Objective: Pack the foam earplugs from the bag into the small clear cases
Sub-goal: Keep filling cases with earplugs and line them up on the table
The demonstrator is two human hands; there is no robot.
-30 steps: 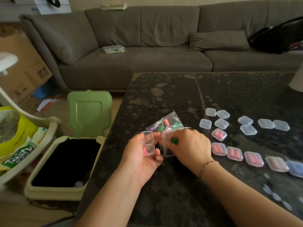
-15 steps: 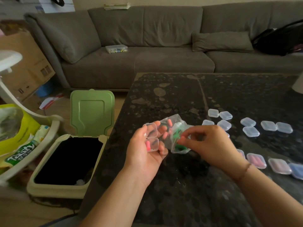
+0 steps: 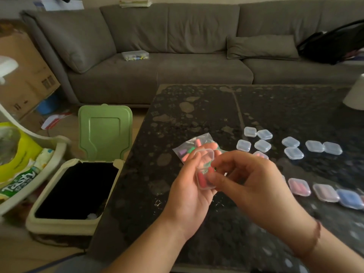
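Fingers of the left hand (image 3: 189, 186) are gripping an open clear case (image 3: 204, 170) just before the earplug bag (image 3: 194, 147), steadying it while the right hand (image 3: 250, 180), fingertips pinched, is pressing a pink earplug (image 3: 201, 177) inside.

One readable word, at the left edge

"Tasty" stands in white letters on a green and yellow package (image 3: 18, 179) lying in the pale basket (image 3: 59, 142); the smaller print beneath it and the marks on the cardboard box (image 3: 25, 75) are too blurred to read.

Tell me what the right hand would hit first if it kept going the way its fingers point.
The right hand points left, fingertips at the open clear case in the left hand. It would likely meet that case first; blur hides whether they already touch.
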